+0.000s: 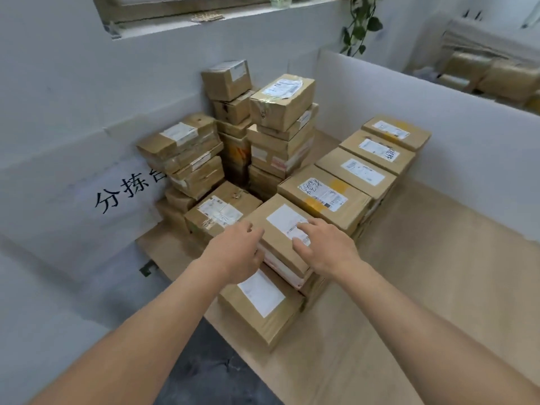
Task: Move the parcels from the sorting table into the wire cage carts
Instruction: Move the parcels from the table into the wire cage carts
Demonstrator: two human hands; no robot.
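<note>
Several brown cardboard parcels with white labels are stacked on a light wooden sorting table [423, 258]. The nearest stack's top parcel [277, 229] lies under both my hands. My left hand [236, 252] rests at its left edge with fingers spread. My right hand [324, 247] lies flat on its top, fingers over the white label. Neither hand has closed around it. Below it sits a larger parcel [263, 305] at the table's front edge. No wire cage cart is in view.
Taller parcel stacks [280, 127] stand at the back against the white wall. A row of flat parcels [365, 171] runs along a white partition [438, 118] on the right. A paper sign with characters [122, 191] hangs on the left. Dark floor [210, 369] shows below.
</note>
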